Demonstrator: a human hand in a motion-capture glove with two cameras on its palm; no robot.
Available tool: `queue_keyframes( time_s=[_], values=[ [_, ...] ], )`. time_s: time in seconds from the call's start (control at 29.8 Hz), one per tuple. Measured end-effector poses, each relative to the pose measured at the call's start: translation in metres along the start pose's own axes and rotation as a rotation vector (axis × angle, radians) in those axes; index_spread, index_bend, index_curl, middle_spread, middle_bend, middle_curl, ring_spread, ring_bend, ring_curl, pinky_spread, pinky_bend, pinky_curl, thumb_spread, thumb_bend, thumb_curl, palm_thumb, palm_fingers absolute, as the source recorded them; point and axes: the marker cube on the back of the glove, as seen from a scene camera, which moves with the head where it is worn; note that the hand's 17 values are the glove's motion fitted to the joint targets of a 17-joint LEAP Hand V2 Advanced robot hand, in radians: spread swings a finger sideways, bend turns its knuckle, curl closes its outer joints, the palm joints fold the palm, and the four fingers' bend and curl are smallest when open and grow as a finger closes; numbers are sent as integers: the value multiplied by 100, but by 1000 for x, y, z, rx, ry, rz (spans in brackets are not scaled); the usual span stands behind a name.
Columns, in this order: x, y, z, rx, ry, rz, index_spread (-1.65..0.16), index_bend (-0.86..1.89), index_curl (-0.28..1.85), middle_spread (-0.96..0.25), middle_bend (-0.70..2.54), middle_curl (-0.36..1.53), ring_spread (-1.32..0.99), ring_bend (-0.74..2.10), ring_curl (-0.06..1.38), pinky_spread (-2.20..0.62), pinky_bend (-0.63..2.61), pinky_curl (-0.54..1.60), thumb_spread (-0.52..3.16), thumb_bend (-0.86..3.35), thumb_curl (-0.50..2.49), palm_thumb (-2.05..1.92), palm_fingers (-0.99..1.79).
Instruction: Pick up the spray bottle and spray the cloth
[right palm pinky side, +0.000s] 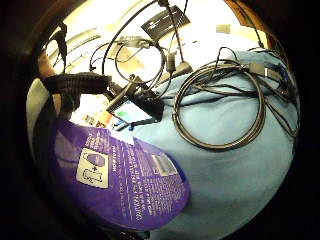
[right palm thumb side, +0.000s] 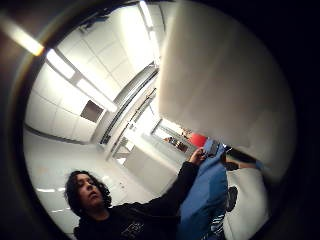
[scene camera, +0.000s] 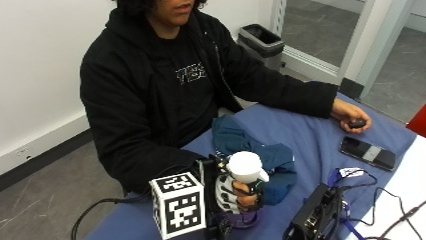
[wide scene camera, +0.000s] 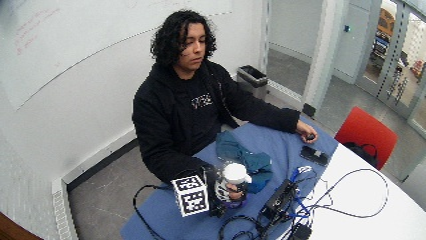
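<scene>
1. Your gloved right hand (scene camera: 234, 196) is wrapped around the spray bottle (scene camera: 245, 172); the fingers (scene camera: 247, 189) curl round its body below the white cap, holding it upright at the near edge of the table (scene camera: 293, 130).
2. The bottle's purple base (scene camera: 245, 219) is close to the blue table cover; you cannot tell whether it touches it.
3. The little-finger palm view shows the bottle's purple label (right palm pinky side: 120, 177) close against your palm, above the blue cover (right palm pinky side: 235, 170).
4. The cloth (scene camera: 256, 147), dark teal and crumpled, lies on the table just behind the bottle, between it and your body.
5. Your bare left hand (scene camera: 349, 117) rests on the table's far side, holding a small dark object (scene camera: 358, 122); a phone (scene camera: 368, 152) lies near it.
</scene>
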Motion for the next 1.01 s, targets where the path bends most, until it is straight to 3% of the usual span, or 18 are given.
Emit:
queue_keyframes(
  time_s=[0.3, 1.01],
  values=[
    [2, -9, 21, 82, 1, -40, -26, 14, 30, -19, 40, 48, -22, 59, 45, -29, 50, 41, 53, 4, 56, 105, 122],
    [2, -2, 1, 0, 8, -44, -28, 14, 34, -21, 43, 53, -23, 61, 48, -32, 54, 41, 43, -3, 66, 107, 121]
  ],
)
